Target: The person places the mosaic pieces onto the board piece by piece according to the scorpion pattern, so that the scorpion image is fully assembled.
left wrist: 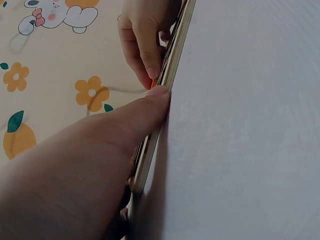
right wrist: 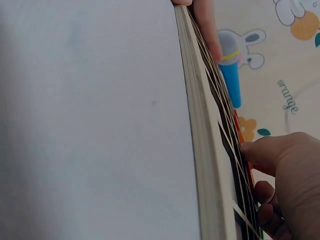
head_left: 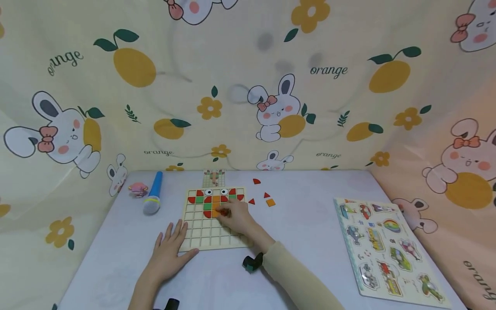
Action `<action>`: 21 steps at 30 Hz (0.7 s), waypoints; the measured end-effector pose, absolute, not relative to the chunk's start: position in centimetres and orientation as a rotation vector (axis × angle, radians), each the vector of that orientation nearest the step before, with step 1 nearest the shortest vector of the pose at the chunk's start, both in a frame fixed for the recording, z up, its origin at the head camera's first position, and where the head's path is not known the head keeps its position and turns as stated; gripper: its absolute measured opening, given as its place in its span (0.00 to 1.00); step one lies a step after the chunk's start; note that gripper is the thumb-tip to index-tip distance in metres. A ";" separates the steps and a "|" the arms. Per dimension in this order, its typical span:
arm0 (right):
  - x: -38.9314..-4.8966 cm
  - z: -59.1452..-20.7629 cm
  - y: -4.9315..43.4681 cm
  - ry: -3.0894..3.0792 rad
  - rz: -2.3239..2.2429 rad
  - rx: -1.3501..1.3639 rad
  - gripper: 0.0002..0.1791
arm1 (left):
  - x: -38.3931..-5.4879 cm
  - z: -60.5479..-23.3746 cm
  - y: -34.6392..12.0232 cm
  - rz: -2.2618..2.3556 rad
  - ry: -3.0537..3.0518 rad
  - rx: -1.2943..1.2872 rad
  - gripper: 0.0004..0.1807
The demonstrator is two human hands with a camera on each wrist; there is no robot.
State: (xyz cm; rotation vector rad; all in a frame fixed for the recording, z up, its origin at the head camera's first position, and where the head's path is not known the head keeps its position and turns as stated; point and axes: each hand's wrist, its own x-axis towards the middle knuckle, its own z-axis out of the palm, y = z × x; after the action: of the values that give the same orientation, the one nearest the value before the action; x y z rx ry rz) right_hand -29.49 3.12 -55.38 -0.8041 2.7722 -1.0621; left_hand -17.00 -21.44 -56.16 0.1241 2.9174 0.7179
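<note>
A wooden grid board (head_left: 199,232) lies flat on the table, its upper rows partly filled with red, green and orange tiles and two eye tiles (head_left: 208,192). My right hand (head_left: 238,217) is over the board's middle, thumb and fingers pinching a small red piece (head_left: 224,212) beside an orange tile. The fingers partly hide that piece. With fingers spread, my left hand (head_left: 168,254) rests at the board's lower left corner. In the left wrist view its thumb (left wrist: 145,107) presses on the board's edge (left wrist: 172,60).
Right of the board lie a red quarter-circle (head_left: 256,181), two red triangles (head_left: 267,195) and an orange square (head_left: 270,203). Behind it is a pattern card (head_left: 214,178). A blue toy microphone (head_left: 156,189) and pink toy (head_left: 137,189) are left; a picture puzzle board (head_left: 372,262) lies right.
</note>
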 end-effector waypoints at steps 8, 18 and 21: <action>-29.4 -55.5 2.9 2.808 -1.053 -0.772 0.13 | -17.1 -56.2 -21.4 0.709 2.907 0.122 0.57; -30.1 -54.6 6.0 2.770 -1.186 -0.722 0.20 | -17.0 -56.3 -21.2 0.734 2.917 0.113 0.57; -30.7 -54.3 8.1 2.819 -1.228 -0.646 0.20 | -17.0 -56.2 -21.3 0.738 2.915 0.104 0.57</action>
State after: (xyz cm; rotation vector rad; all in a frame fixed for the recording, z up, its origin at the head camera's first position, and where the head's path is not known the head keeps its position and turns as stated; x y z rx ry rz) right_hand -30.66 8.14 -54.29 -0.6459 2.8192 -1.2276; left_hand -16.99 -21.28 -56.23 0.1038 2.9152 0.7379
